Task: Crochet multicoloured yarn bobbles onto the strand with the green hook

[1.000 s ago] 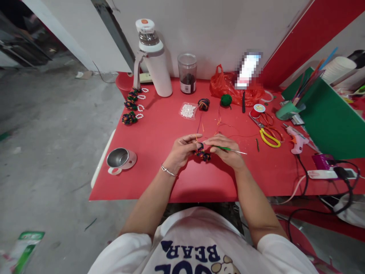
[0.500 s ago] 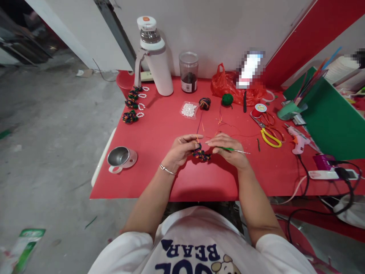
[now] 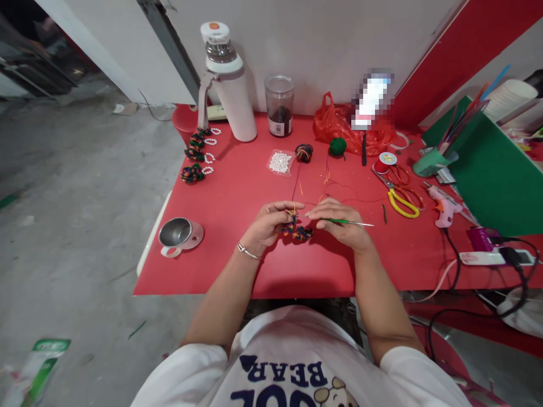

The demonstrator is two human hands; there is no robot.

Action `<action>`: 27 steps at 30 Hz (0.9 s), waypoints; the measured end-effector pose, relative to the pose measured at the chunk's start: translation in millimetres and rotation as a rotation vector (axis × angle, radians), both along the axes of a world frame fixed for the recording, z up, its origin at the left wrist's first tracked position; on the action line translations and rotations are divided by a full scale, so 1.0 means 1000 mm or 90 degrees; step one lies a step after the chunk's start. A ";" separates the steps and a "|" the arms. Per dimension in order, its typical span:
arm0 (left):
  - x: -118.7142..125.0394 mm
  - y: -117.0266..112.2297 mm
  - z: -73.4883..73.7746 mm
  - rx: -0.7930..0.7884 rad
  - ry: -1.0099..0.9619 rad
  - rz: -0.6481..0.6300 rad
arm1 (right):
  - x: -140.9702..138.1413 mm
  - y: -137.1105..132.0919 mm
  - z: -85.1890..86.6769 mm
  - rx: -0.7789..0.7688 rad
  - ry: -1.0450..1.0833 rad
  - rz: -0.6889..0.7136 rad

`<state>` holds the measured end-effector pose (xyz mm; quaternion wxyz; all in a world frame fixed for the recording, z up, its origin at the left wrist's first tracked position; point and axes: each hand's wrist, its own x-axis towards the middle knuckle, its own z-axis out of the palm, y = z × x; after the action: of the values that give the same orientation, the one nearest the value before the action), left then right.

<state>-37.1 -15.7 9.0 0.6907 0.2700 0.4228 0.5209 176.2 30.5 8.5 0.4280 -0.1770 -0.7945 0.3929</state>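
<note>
Head view, two bare hands on my feed, both over the near middle of the red tabletop (image 3: 229,226).

Left hand (image 3: 271,222): fingers pinched on one multicoloured crocheted piece (image 3: 297,232), which hangs between the two hands. One orange strand (image 3: 294,207) rises from that grip. One bracelet (image 3: 249,251) on the wrist.

Right hand (image 3: 344,224): closed around one green-handled hook (image 3: 337,221), thin metal end jutting out to the right. The other end points at the piece; I cannot tell whether it touches.

Count beyond the hands: two yarn balls, one dark multicoloured ball (image 3: 304,152) and one green ball (image 3: 337,147), near each other. Just left of the dark one, one packet of white beads (image 3: 280,163). At the left edge I log four yarn bundles (image 3: 192,173), in a row, with four bead loops (image 3: 207,170) beside them.

One mug (image 3: 181,236), near left. One flask (image 3: 235,104) and one jar (image 3: 279,107) at the back. Right side: one red thread spool (image 3: 386,163), one pink glue gun (image 3: 444,208). Yellow scissor handles (image 3: 405,208) lie near red ones; one pair or two, I cannot tell.
</note>
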 end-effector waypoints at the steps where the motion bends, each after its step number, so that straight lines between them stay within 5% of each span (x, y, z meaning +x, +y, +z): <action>1: 0.000 0.000 0.000 -0.001 0.006 0.003 | 0.000 0.000 0.001 -0.006 -0.001 -0.003; 13: 0.010 -0.003 -0.006 0.008 -0.019 -0.001 | -0.006 -0.006 -0.006 -0.212 0.024 -0.054; 21: 0.022 0.000 -0.009 0.054 0.004 0.115 | -0.023 -0.009 -0.009 -0.168 0.028 -0.101; 27: 0.021 0.000 -0.009 0.055 0.041 0.126 | -0.020 -0.008 -0.013 -0.238 0.054 -0.150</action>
<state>-16.5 -15.4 0.0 0.6094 0.2729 0.4465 0.5956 156.5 22.4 -4.7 0.4635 -0.3280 -0.6629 0.4880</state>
